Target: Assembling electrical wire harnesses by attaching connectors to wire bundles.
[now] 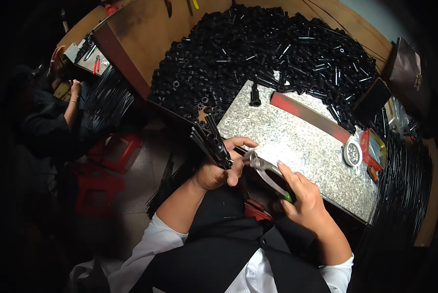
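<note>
My left hand is closed round a bundle of thin black ribs, which looks like a folded umbrella frame and points up and away. Its thumb and forefinger stick out toward the right. In my right hand is a pair of metal pincers with a green handle end. The pincers' jaws are close to the left fingertips and the lower end of the bundle; whether they grip anything is too small to tell. Both hands hang just off the near left edge of the speckled worktop.
A large heap of black plastic parts covers the far side. On the worktop are a worn red bar, a black socket-like part, a white bowl and a red box. Red stools and another person are leftward.
</note>
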`<action>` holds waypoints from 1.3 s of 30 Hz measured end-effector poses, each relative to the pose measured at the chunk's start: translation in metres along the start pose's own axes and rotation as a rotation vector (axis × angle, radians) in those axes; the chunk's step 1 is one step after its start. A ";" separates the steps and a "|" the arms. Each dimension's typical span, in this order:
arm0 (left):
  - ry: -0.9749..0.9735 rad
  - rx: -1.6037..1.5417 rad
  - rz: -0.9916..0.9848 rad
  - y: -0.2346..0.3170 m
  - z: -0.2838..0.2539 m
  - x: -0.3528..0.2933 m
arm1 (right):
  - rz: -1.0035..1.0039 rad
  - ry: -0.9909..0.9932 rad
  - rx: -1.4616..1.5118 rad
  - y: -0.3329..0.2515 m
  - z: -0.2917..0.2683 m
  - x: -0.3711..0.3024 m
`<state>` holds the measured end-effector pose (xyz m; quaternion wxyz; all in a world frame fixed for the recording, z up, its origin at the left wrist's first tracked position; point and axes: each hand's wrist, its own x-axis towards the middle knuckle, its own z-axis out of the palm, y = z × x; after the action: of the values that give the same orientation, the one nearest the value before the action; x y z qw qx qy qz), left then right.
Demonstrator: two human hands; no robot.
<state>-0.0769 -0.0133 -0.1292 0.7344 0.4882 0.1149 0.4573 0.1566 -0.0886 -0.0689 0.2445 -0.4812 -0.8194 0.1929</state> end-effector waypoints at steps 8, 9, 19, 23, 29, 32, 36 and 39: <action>-0.018 0.023 -0.136 -0.005 0.008 0.002 | -0.097 0.105 -0.407 -0.010 0.001 -0.010; -0.019 0.021 -0.137 -0.004 0.008 0.003 | -0.096 0.105 -0.409 -0.010 0.001 -0.011; -0.015 0.200 -0.210 -0.003 0.015 0.007 | -0.044 0.164 -0.546 -0.011 -0.001 -0.021; -0.033 0.203 -0.154 -0.009 0.017 0.007 | -0.099 0.195 -0.657 -0.007 -0.004 -0.023; -0.065 0.211 -0.168 -0.005 0.022 0.009 | -0.171 0.167 -0.784 -0.011 -0.017 -0.022; -0.044 0.257 -0.220 -0.005 0.023 0.009 | -0.158 0.105 -0.784 -0.015 -0.023 -0.022; 0.004 0.260 -0.137 -0.012 0.024 0.009 | -0.028 -0.005 -0.599 -0.021 -0.027 -0.022; 0.006 0.262 -0.115 -0.012 0.024 0.008 | 0.046 -0.041 -0.474 -0.022 -0.026 -0.022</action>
<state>-0.0510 -0.0230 -0.1253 0.6889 0.5713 0.2038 0.3968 0.1656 -0.1158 -0.0410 0.1037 -0.5398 -0.8353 0.0102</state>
